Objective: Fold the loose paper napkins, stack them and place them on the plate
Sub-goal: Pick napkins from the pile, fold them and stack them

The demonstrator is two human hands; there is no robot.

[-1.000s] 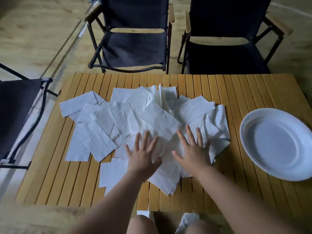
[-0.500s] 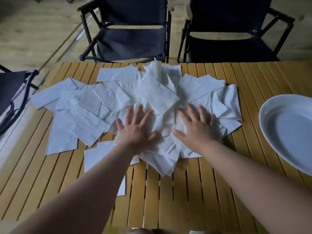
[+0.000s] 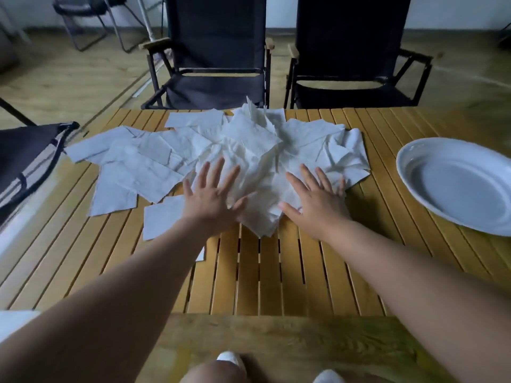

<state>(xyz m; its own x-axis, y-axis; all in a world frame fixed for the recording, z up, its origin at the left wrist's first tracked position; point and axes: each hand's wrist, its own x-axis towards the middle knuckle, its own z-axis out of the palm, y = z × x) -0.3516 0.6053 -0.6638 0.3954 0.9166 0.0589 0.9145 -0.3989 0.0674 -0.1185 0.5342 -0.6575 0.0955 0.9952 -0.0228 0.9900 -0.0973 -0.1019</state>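
Note:
Several loose white paper napkins (image 3: 154, 164) lie spread over the middle of a slatted wooden table (image 3: 276, 272), bunched up into a crumpled heap at the centre. My left hand (image 3: 213, 194) lies flat on the near left part of the heap, fingers spread and straight. My right hand (image 3: 318, 197) presses flat on the near right part, fingers spread too. A white oval plate (image 3: 414, 172) sits at the table's right edge, with nothing on it.
Two dark folding chairs (image 3: 218, 56) stand side by side behind the table's far edge. Another dark chair (image 3: 25, 158) is at the left side. Bare slats lie between the napkins and me.
Both hands have slid away from me over the napkins, pushing the pile toward the far edge and crumpling its centre higher. The view has tipped up.

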